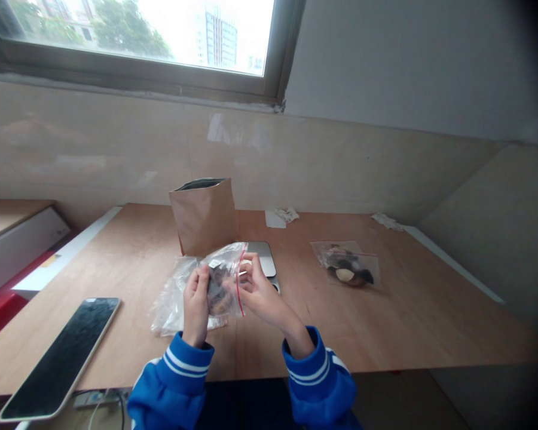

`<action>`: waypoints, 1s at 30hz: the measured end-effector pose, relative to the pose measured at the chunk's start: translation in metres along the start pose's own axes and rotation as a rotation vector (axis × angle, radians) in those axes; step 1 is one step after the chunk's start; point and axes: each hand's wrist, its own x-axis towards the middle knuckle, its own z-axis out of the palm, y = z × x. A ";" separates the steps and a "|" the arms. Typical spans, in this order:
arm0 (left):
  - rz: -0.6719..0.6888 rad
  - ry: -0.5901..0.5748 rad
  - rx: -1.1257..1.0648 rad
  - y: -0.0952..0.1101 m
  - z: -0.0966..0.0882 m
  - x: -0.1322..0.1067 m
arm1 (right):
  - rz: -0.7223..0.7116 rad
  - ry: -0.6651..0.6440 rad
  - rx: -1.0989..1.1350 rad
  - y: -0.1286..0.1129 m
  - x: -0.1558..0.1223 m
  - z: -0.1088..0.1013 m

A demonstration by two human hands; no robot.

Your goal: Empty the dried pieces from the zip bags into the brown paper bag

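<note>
A transparent zip bag (222, 280) with a red seal line hangs between my hands and holds dark, brownish pieces. My left hand (196, 304) grips the bag's lower left side. My right hand (260, 288) pinches its upper right side near the red seal. The fingers hide part of the contents. Behind my hands stands a brown kraft paper pouch (204, 218) with a dark lining. A crumpled transparent plastic bag (171, 304) lies under and left of my left hand. A flat silver device (263, 257) lies just beyond my right hand, partly covered by the bag.
A second zip bag (347, 266) with dark and pale pieces lies on the wooden table (412, 310) at right. A dark-screened tablet (58, 358) overhangs the near left edge. White paper scraps (280, 218) lie by the wall, below a window.
</note>
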 end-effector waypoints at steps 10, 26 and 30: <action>-0.122 -0.046 -0.068 0.007 -0.001 0.001 | -0.068 -0.072 -0.347 -0.003 0.004 -0.003; -0.318 -0.066 -0.323 -0.001 -0.006 0.009 | -0.125 -0.085 -0.239 0.000 0.014 0.002; -0.394 -0.020 -0.451 -0.002 -0.008 0.012 | -0.036 0.054 0.030 0.007 0.017 -0.002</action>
